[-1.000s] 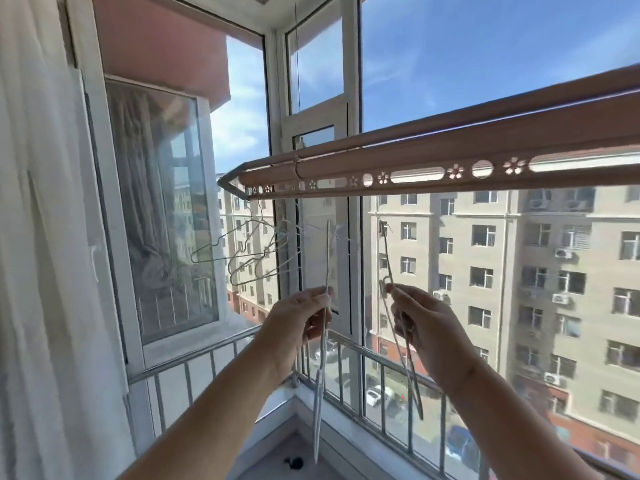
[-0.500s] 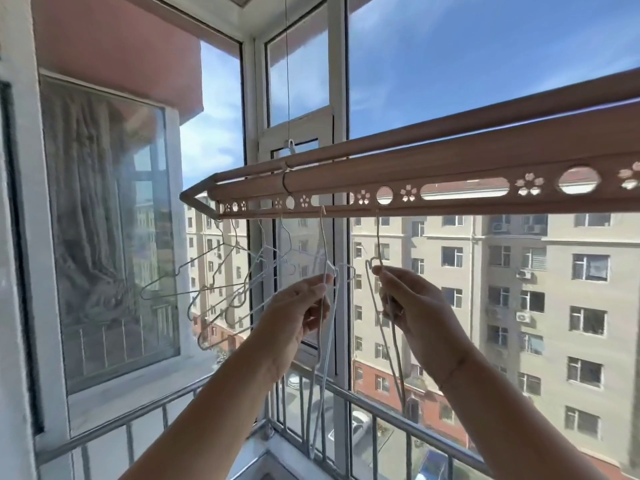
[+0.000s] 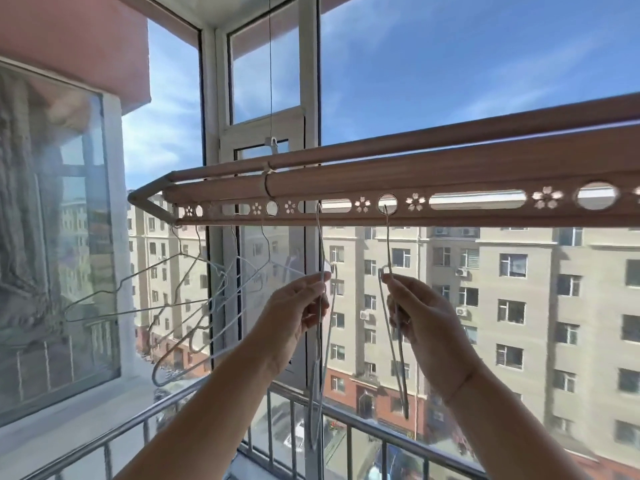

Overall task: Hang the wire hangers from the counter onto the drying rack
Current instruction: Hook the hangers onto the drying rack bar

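Observation:
A pinkish-brown drying rack [image 3: 450,174] with round and flower-shaped holes runs across the view at head height. My left hand [image 3: 298,313] pinches a white wire hanger [image 3: 320,358] seen edge-on, its hook up at a slot in the rack's perforated strip. My right hand [image 3: 426,327] grips a grey wire hanger [image 3: 389,244], whose hook sits in a round hole of the strip. Several more wire hangers [image 3: 187,306] hang from the rack's left end, spread at angles.
Behind the rack stand white window frames [image 3: 310,81] and glass. A metal railing [image 3: 166,407] runs along the sill below my arms. A thin cable [image 3: 270,64] holds the rack from above. Apartment blocks lie beyond the glass.
Both hands rose with their hangers and the hooks reached the rack's perforated strip. The view tilted up and shifted left, bringing the rack nearer.

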The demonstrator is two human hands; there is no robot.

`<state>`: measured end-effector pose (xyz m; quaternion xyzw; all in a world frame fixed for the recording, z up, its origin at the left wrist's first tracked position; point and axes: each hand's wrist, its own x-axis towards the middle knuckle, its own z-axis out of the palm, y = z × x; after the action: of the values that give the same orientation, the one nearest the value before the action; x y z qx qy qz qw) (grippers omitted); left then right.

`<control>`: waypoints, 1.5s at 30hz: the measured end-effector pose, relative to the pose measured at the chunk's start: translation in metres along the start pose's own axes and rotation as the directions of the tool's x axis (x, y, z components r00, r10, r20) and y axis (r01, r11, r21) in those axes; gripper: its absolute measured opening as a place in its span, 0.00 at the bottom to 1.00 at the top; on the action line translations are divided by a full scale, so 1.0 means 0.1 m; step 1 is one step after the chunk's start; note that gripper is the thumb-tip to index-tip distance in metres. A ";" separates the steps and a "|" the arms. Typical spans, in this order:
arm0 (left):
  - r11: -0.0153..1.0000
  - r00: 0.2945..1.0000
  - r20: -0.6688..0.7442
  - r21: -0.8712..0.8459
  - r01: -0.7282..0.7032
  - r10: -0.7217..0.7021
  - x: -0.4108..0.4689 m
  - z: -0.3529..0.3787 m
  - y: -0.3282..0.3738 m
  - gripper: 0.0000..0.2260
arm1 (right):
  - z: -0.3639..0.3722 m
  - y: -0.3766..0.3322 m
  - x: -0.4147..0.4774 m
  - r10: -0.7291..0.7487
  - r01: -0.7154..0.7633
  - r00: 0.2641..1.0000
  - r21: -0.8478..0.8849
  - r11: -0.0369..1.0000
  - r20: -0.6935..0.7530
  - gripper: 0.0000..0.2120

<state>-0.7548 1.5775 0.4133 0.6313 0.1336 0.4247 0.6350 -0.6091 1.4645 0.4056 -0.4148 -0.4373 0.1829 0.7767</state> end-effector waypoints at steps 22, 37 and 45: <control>0.998 0.998 0.045 -0.023 0.051 -0.049 0.01 -0.50 -0.08 0.09 | 0.15 0.09 -0.24 0.013 -0.021 0.989 -0.055 0.998 -0.147 0.09; 0.921 0.888 0.250 0.156 0.356 -0.386 -0.79 -0.68 -1.41 0.11 | -0.61 0.88 -1.21 0.085 -0.203 0.961 -0.462 0.863 -0.263 0.17; 0.917 0.751 0.531 0.286 0.278 -0.393 -1.24 0.22 -1.80 0.25 | -1.33 0.66 -1.85 0.124 -0.339 0.914 -0.555 0.760 -0.387 0.31</control>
<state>-0.7476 1.5032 0.2066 0.7525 0.0857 0.0766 0.6484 -0.5955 1.3193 0.2181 -0.7191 -0.2821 0.0560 0.6326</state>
